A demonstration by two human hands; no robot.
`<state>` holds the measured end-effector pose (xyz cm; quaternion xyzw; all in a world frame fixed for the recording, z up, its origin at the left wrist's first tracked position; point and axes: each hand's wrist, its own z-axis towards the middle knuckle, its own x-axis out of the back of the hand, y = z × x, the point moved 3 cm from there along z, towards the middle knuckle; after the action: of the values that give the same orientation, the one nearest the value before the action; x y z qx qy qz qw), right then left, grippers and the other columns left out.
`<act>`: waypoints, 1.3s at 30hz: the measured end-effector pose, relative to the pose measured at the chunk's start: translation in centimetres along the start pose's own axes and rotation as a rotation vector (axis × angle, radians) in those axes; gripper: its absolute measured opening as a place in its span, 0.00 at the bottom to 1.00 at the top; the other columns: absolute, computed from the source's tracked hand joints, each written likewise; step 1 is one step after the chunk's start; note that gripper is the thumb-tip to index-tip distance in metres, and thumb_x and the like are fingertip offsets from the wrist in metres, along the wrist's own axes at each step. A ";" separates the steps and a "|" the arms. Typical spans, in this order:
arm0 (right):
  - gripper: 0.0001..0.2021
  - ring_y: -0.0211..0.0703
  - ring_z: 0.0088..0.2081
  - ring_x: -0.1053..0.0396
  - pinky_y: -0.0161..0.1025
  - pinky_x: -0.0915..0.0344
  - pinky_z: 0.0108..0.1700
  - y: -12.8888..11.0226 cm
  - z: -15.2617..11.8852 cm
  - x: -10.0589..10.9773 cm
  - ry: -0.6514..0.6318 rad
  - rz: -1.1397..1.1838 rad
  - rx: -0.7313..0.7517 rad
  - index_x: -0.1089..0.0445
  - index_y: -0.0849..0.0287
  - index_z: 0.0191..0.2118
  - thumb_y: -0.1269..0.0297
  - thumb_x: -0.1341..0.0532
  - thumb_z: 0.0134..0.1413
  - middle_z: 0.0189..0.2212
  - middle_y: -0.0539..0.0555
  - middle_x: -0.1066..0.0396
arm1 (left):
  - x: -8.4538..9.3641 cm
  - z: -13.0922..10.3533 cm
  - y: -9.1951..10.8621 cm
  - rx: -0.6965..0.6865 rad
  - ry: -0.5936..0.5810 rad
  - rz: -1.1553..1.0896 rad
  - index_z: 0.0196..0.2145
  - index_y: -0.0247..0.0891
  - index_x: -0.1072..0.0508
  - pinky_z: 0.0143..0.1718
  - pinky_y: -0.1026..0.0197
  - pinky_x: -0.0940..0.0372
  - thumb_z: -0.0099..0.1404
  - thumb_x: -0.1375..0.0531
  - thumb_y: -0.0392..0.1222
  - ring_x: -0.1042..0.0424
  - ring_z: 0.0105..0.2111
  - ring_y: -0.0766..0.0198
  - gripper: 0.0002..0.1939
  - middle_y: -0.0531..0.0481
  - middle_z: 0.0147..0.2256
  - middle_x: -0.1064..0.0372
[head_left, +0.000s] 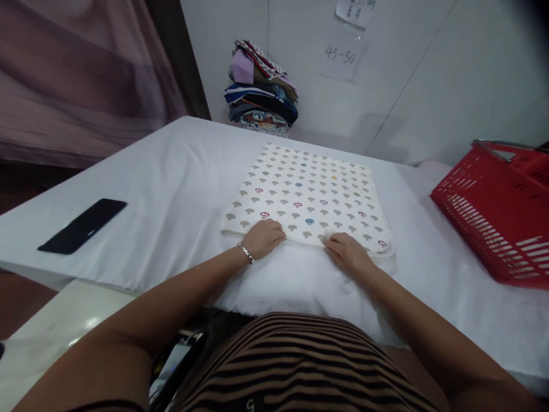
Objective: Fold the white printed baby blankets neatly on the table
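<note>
A white cloth printed with grey and coloured mushrooms (313, 186) lies flat and folded on the white-covered table (171, 171). At its near edge, left of the middle, my left hand (262, 238) pinches the hem; a silver bracelet (246, 252) is on that wrist. Farther right along the same edge, my right hand (348, 252) grips the hem between thumb and fingers. A stretch of the cloth's edge shows between the two hands.
A black phone-like slab (83, 226) lies at the table's left. At the right stands a red plastic basket (493, 212). Folded clothes (261, 91) are stacked against the wall behind the table. A pinkish curtain (86, 74) hangs at the left.
</note>
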<state>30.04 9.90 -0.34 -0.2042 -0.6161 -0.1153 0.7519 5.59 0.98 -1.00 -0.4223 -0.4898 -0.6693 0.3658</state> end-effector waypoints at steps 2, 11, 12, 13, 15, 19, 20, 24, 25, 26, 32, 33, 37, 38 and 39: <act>0.17 0.45 0.40 0.35 0.40 0.38 0.40 0.1 0.0 0.0 0.015 0.002 0.019 0.28 0.57 0.45 0.62 0.53 0.65 0.38 0.58 0.30 | 0.0 -0.2 0.1 -0.022 0.014 0.046 0.38 0.39 0.26 0.45 0.56 0.41 0.68 0.50 0.42 0.35 0.43 0.59 0.13 0.46 0.41 0.30; 0.18 0.45 0.37 0.34 0.40 0.36 0.39 0.1 -0.1 -0.3 0.094 -0.058 0.055 0.28 0.54 0.46 0.63 0.55 0.66 0.36 0.57 0.28 | 0.2 -0.7 0.0 -0.044 0.045 0.135 0.37 0.38 0.27 0.41 0.59 0.40 0.69 0.51 0.42 0.34 0.40 0.62 0.14 0.48 0.39 0.30; 0.18 0.45 0.37 0.34 0.41 0.36 0.39 0.1 -0.1 -0.3 0.089 -0.057 0.052 0.28 0.55 0.46 0.63 0.55 0.66 0.36 0.57 0.28 | 0.2 -0.7 0.0 -0.047 0.044 0.126 0.36 0.38 0.27 0.41 0.59 0.40 0.69 0.52 0.42 0.34 0.40 0.62 0.14 0.48 0.39 0.30; 0.18 0.46 0.38 0.34 0.41 0.36 0.39 0.0 -0.1 -0.4 0.083 -0.057 0.050 0.28 0.55 0.45 0.63 0.55 0.66 0.36 0.57 0.28 | 0.2 -0.7 0.0 -0.050 0.041 0.125 0.36 0.38 0.27 0.41 0.59 0.40 0.70 0.52 0.42 0.34 0.40 0.63 0.14 0.48 0.38 0.30; 0.17 0.46 0.38 0.34 0.42 0.36 0.39 -0.1 -0.2 -0.4 0.078 -0.066 0.045 0.28 0.56 0.45 0.63 0.54 0.66 0.37 0.57 0.28 | 0.2 -0.8 0.0 -0.048 0.033 0.144 0.35 0.38 0.27 0.41 0.58 0.40 0.69 0.52 0.41 0.35 0.39 0.62 0.14 0.48 0.38 0.30; 0.16 0.45 0.37 0.35 0.42 0.37 0.40 -0.2 -0.5 -0.5 0.098 -0.089 0.078 0.30 0.58 0.47 0.63 0.53 0.65 0.37 0.58 0.29 | 0.1 -0.9 0.1 -0.053 0.022 0.191 0.37 0.38 0.27 0.41 0.58 0.40 0.68 0.49 0.42 0.35 0.40 0.62 0.12 0.48 0.39 0.30; 0.16 0.45 0.37 0.35 0.42 0.37 0.40 -0.2 -0.6 -0.6 0.105 -0.095 0.092 0.30 0.58 0.48 0.63 0.52 0.65 0.38 0.58 0.29 | 0.1 -1.0 0.1 -0.060 0.019 0.199 0.38 0.38 0.27 0.41 0.58 0.40 0.68 0.49 0.42 0.35 0.40 0.61 0.11 0.48 0.40 0.30; 0.16 0.46 0.38 0.35 0.43 0.36 0.40 -0.1 -1.0 -0.7 0.116 -0.115 0.135 0.33 0.60 0.51 0.67 0.53 0.64 0.39 0.59 0.30 | 0.5 -1.3 0.1 -0.074 0.009 0.263 0.42 0.37 0.29 0.41 0.58 0.40 0.67 0.49 0.38 0.34 0.41 0.61 0.10 0.47 0.42 0.30; 0.16 0.47 0.39 0.35 0.43 0.36 0.40 0.0 -1.1 -0.8 0.120 -0.115 0.141 0.34 0.60 0.52 0.68 0.53 0.64 0.40 0.60 0.30 | 0.5 -1.5 0.1 -0.075 0.001 0.285 0.42 0.37 0.29 0.41 0.58 0.40 0.67 0.50 0.36 0.34 0.41 0.60 0.11 0.47 0.42 0.30; 0.17 0.47 0.39 0.35 0.44 0.36 0.40 0.0 -1.2 -0.8 0.123 -0.113 0.147 0.35 0.59 0.54 0.69 0.53 0.64 0.41 0.60 0.30 | 0.6 -1.6 0.1 -0.072 -0.009 0.307 0.42 0.37 0.30 0.41 0.57 0.39 0.67 0.51 0.33 0.34 0.42 0.60 0.12 0.47 0.42 0.30; 0.20 0.48 0.41 0.35 0.44 0.36 0.41 -0.3 -1.4 -1.0 0.097 -0.130 0.130 0.39 0.56 0.58 0.71 0.53 0.62 0.44 0.60 0.31 | 0.7 -1.5 0.5 0.036 -0.046 0.370 0.45 0.36 0.32 0.42 0.55 0.39 0.62 0.52 0.26 0.36 0.45 0.57 0.17 0.44 0.46 0.33; 0.20 0.48 0.41 0.35 0.44 0.36 0.41 -0.4 -1.2 -1.1 0.095 -0.144 0.122 0.39 0.57 0.58 0.72 0.54 0.62 0.44 0.60 0.31 | 0.9 -1.4 0.6 0.067 -0.055 0.380 0.45 0.35 0.32 0.42 0.55 0.39 0.62 0.52 0.26 0.36 0.45 0.57 0.17 0.44 0.46 0.33; 0.20 0.47 0.39 0.36 0.43 0.35 0.39 -0.6 -0.7 -1.4 0.100 -0.179 0.113 0.38 0.58 0.56 0.74 0.53 0.61 0.41 0.59 0.31 | 1.5 -0.9 0.8 0.140 -0.080 0.428 0.43 0.35 0.31 0.41 0.54 0.39 0.63 0.53 0.26 0.36 0.45 0.55 0.16 0.43 0.42 0.33; 0.20 0.46 0.39 0.35 0.44 0.35 0.39 -0.5 -0.7 -1.5 0.105 -0.174 0.111 0.38 0.58 0.56 0.75 0.53 0.60 0.40 0.59 0.31 | 1.6 -1.0 0.7 0.129 -0.076 0.437 0.43 0.35 0.31 0.41 0.54 0.39 0.64 0.53 0.27 0.37 0.45 0.55 0.15 0.43 0.42 0.33; 0.21 0.46 0.40 0.35 0.44 0.35 0.40 -0.5 -0.7 -1.5 0.114 -0.164 0.109 0.38 0.58 0.56 0.75 0.54 0.60 0.40 0.59 0.31 | 1.6 -1.0 0.7 0.110 -0.072 0.443 0.43 0.35 0.31 0.42 0.54 0.39 0.64 0.53 0.27 0.36 0.45 0.55 0.15 0.43 0.41 0.33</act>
<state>30.15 9.01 -1.87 -0.1048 -0.5925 -0.1543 0.7837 5.36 -0.31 0.52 -0.5227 -0.4335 -0.5293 0.5086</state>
